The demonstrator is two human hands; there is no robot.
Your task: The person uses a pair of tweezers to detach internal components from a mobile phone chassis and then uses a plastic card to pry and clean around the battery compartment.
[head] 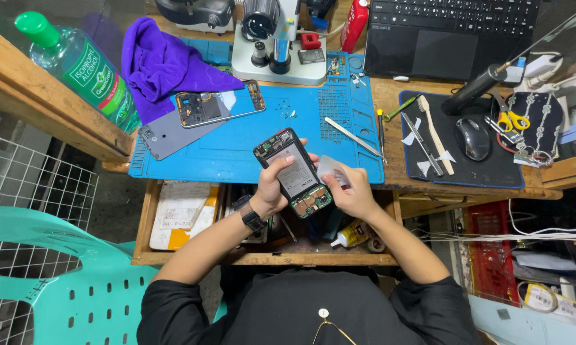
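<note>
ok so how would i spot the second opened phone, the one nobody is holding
Start at the blue work mat on the wooden bench. Near its back left corner, by the purple cloth, lies the opened phone flat, insides up. Unlike the grey back cover beside it, it shows orange edging and dark parts.

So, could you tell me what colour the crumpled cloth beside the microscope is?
The crumpled cloth is purple, seen in the head view.
</note>
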